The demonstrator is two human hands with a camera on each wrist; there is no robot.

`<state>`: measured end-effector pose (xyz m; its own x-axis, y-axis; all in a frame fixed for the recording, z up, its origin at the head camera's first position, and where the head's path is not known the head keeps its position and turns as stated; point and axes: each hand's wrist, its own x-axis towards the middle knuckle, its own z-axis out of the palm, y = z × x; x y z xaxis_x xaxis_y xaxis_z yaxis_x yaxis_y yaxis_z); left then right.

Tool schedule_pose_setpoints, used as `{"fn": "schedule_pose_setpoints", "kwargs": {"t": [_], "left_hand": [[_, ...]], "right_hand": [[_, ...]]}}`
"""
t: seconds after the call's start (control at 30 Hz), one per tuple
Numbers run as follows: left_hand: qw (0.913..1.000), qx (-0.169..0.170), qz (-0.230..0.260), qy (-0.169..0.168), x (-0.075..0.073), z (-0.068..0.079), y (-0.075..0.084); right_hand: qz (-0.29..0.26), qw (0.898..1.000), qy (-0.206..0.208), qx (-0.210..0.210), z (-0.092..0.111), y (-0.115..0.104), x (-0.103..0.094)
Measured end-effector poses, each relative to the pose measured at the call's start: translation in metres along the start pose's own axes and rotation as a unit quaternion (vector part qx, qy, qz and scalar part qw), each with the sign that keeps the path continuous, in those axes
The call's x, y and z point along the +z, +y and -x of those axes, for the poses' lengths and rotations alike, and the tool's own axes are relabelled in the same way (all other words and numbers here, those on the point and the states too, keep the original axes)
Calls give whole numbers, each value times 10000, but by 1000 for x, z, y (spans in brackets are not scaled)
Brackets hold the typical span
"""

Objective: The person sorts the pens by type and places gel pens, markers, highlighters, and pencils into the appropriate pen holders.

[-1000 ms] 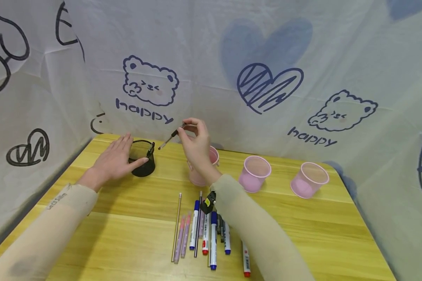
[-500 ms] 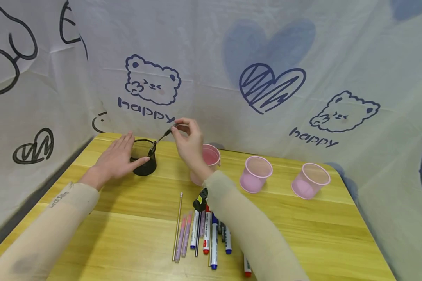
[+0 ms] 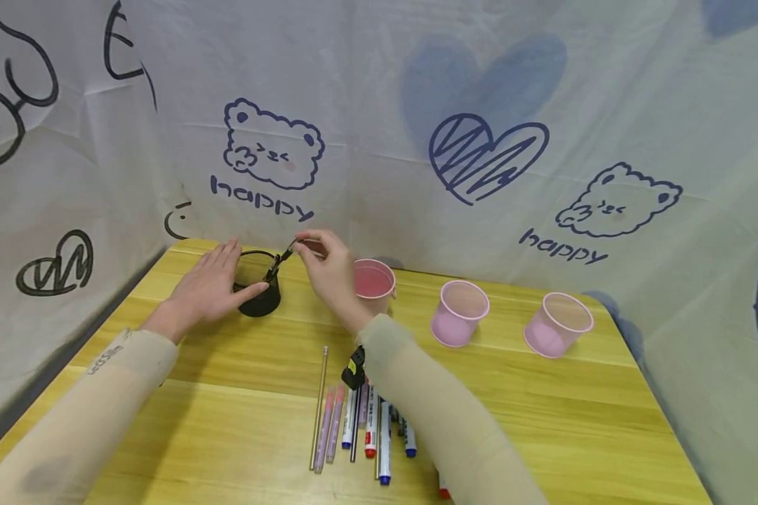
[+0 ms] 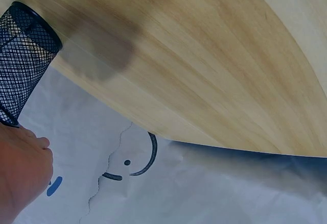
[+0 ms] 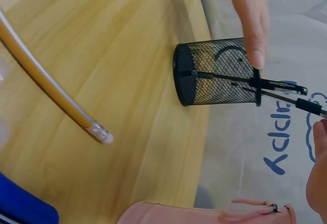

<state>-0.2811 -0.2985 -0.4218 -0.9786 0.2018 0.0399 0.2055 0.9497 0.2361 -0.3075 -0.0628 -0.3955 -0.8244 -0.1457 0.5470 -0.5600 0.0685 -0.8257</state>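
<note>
as the left hand (image 3: 207, 284) rests straight-fingered against a black cylindrical mesh cup (image 3: 260, 301) left of the frame's centre, the right hand (image 3: 330, 270) pinches a slim, black-gripped pen (image 3: 288, 252) at its rim.

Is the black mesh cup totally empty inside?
No, the right wrist view shows a black pen inside the black mesh cup, with one end poking out.

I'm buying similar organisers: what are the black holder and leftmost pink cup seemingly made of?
The black holder looks like coated metal, semi-matte: fine open wire mesh shows. The leftmost pink cup is probably smooth, opaque plastic, judging by its gridless wall, though painted metal is possible.
</note>
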Motion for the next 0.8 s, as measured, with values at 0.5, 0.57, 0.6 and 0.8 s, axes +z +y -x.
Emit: {"fn": "schedule_pose_setpoints", "kwargs": {"t": [0.5,0.57,0.6,0.8], "left_hand": [[10000,25,-31,27,1,-1,-2],[10000,27,-24,24,2,-1,-2],[10000,25,-18,25,2,-1,-2],[10000,10,-18,35,2,0,-2]], "right_hand": [[946,9934,-597,249,8,13,12],[1046,9906,-792,385,10,14,13],[1140,9883,-913,448,10,15,14],[1424,9727,-1713,648,14,16,14]]}}
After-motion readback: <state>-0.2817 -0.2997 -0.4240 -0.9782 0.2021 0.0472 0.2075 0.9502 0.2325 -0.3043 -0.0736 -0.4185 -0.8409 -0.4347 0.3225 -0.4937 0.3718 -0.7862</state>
